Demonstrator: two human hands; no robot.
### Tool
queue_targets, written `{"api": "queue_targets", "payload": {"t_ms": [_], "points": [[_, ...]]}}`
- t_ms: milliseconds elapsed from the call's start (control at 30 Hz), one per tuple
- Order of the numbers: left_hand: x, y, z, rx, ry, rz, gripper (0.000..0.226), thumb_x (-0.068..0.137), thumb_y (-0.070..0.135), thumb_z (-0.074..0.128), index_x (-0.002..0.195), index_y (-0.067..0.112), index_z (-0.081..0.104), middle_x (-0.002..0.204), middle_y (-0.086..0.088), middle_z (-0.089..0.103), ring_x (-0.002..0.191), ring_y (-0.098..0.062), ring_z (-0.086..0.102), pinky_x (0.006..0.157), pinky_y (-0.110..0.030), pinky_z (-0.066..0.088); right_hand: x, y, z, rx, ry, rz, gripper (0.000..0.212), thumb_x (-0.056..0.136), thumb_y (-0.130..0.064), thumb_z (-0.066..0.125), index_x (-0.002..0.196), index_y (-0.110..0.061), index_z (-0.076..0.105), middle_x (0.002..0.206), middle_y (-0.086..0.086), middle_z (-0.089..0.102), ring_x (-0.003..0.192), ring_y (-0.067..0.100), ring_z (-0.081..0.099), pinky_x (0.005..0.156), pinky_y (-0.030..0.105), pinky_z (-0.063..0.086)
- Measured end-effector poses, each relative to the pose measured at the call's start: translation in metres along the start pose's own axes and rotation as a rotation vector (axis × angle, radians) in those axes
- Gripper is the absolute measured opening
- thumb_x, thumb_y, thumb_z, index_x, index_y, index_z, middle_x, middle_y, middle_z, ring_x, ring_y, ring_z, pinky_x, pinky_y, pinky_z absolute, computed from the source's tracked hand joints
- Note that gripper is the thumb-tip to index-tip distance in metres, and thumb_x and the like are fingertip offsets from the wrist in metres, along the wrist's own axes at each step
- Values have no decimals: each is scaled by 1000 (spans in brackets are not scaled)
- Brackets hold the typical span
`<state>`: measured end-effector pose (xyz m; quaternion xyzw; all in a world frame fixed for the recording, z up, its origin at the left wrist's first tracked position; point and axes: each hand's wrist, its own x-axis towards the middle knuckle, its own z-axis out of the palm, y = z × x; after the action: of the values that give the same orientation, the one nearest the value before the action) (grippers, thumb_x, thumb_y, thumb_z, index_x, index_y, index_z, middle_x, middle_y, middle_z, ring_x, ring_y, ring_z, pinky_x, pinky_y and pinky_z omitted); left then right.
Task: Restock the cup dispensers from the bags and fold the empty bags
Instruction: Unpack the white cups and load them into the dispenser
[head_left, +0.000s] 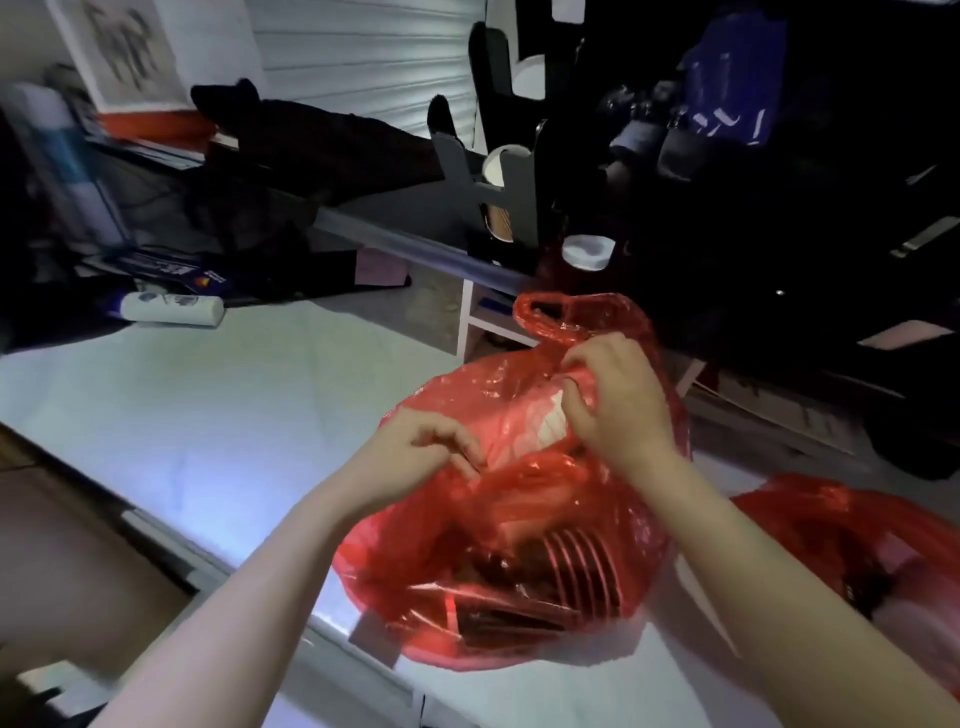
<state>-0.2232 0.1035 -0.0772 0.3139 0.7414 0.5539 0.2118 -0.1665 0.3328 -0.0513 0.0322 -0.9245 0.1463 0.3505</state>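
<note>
**Two pinch grips, one flimsy film**

Your left hand (431, 449) and right hand (615, 402) each pinch film atop the red bag (498, 577), at the near edge of the counter (208, 415), short of the cup dispenser (515, 179). Yank unevenly and the film could tear or the bag slide off. Print on the bottle (171, 309) is unreadably blurred.

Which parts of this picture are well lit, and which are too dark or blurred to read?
Head view: a bright patch of light lies on the white table left of the red bag, whose plastic shows small glare spots; the upper right corner is almost black; the objects at the far left are blurred.
</note>
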Motion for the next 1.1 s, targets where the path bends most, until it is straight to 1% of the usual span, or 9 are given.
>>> {"api": "queue_targets", "payload": {"t_ms": [100,200,333,433,500,667,800,1000,1100], "points": [[0,-3,7,92,14,-104,29,85,30,45,90,26,73,64,3,69,85,-18,70,88,-32,51,-5,-8,8,-123,-325,-79,17,82,-22,62,99,-20,63,99,-2,63,95,25,55,85,40,39],[4,0,14,766,63,-100,32,88,55,52,99,32,71,89,5,72,88,-17,65,82,-35,49,-12,2,16,-279,-548,-70,23,87,-39,54,107,-30,62,122,-11,57,113,17,45,97,36,28],[1,5,42,946,129,160,31,88,36,57,119,37,60,117,6,67,119,-16,55,105,-35,29,-21,12,14,-262,-509,-30,24,88,-37,56,110,-30,64,124,-9,55,120,16,41,104,37,25],[4,8,65,875,181,347,31,87,17,62,114,32,65,105,3,72,100,-21,64,94,-32,39,-23,16,10,-313,-490,-60,23,87,-35,60,109,-30,64,116,-9,57,118,16,42,107,40,22],[10,6,71,899,181,276,40,85,12,61,121,31,60,111,2,70,100,-24,63,85,-30,37,-27,19,6,-335,-512,-67,34,84,-29,63,117,-30,60,120,-7,55,121,18,40,112,46,17],[14,-28,55,1082,60,-117,92,74,45,70,147,33,15,143,0,36,131,-29,34,107,-58,22,-45,44,-10,-549,-568,155,66,86,-27,54,146,-33,26,146,6,36,136,32,25,116,53,2],[8,-55,33,1080,34,-212,124,59,49,81,148,38,-6,135,0,37,129,-27,35,99,-54,34,-51,67,-33,-508,-549,356,67,86,-61,41,145,-29,32,152,7,29,139,29,23,116,44,15],[30,-66,-13,1084,-24,-161,120,59,40,81,150,35,1,148,5,34,133,-21,36,103,-50,36,-46,58,-45,-320,-795,277,54,84,-34,63,136,-30,47,139,0,50,124,22,49,101,32,41],[37,-67,-42,1202,4,-191,101,73,22,69,150,31,5,149,5,33,138,-19,29,108,-51,28,-50,39,-47,-333,-654,42,36,81,-23,69,116,-27,65,115,-1,65,105,22,62,79,38,54]]}}
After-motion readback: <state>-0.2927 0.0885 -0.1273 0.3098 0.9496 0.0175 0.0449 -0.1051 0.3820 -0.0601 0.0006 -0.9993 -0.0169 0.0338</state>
